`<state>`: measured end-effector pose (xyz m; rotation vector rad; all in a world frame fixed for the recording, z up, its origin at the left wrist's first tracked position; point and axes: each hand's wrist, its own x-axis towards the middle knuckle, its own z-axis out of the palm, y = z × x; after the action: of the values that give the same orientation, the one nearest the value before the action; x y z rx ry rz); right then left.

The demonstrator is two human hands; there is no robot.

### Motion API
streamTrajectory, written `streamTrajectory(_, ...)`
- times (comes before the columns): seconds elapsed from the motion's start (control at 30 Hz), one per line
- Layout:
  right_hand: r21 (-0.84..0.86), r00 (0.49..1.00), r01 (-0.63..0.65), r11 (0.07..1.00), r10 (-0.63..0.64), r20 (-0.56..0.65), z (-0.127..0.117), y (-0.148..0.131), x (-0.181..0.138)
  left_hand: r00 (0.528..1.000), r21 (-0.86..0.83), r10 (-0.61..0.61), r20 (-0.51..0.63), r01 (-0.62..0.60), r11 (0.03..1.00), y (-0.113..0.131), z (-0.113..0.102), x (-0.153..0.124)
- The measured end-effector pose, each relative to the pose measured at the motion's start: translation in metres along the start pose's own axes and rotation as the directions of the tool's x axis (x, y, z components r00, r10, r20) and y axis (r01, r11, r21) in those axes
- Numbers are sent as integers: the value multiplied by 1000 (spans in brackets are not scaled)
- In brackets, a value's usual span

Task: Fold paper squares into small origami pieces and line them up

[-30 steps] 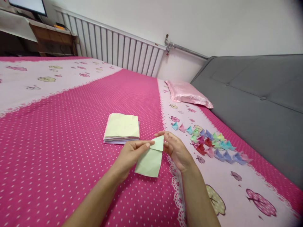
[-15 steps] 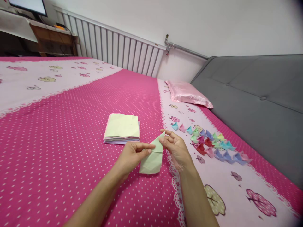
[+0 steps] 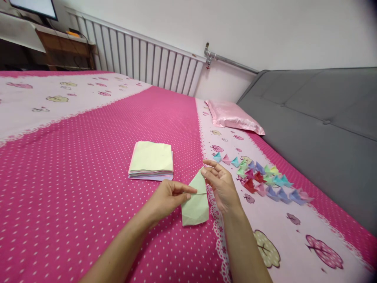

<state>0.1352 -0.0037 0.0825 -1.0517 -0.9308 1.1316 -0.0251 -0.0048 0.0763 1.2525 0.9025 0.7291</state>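
A partly folded sheet of pale green paper (image 3: pixel 195 208) is held above the pink dotted bedspread, its top narrowed to a point. My left hand (image 3: pixel 166 198) pinches its left edge between thumb and index finger. At the pointed upper tip, the thumb and fingers of my right hand (image 3: pixel 221 184) grip the paper. Beyond my left hand lies a square stack of coloured paper (image 3: pixel 151 157), pale yellow on top. To the right of my right hand, several small folded paper boats (image 3: pixel 259 177) in blue, green, red, pink and yellow stand in rows.
The bedspread (image 3: pixel 88 169) spreads under everything. A pink satin pillow (image 3: pixel 234 117) lies by the grey padded headboard (image 3: pixel 318 118). Along the wall behind runs a white radiator (image 3: pixel 141 55) with a pipe (image 3: pixel 232 62). A desk (image 3: pixel 64 47) with a monitor (image 3: pixel 35 7) stands at far left.
The green paper has moved slightly right and down and turned more upright. My left hand has shifted right with it; both hands keep their hold.
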Motion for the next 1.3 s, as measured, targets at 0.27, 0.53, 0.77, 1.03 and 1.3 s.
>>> streamTrajectory(0.27,-8,989,-107,994,107,102,1,0,-2,999,-132,30,28,-26,991,0,-3,-1)
streamTrajectory(0.53,25,974,-176,984,170,152,-1,0,-2,991,-237,102,83,-80,968,3,-5,-1)
streamTrajectory(0.77,35,968,-191,981,182,171,3,-4,-4,939,163,334,-87,-317,934,-2,-3,1)
streamTrajectory(1.03,56,949,-260,964,245,198,5,-3,-5,680,705,727,-93,-471,530,-10,-10,1)
streamTrajectory(1.3,-57,929,-323,945,328,173,0,-8,-4,857,374,430,-283,-314,873,-3,-8,-1)
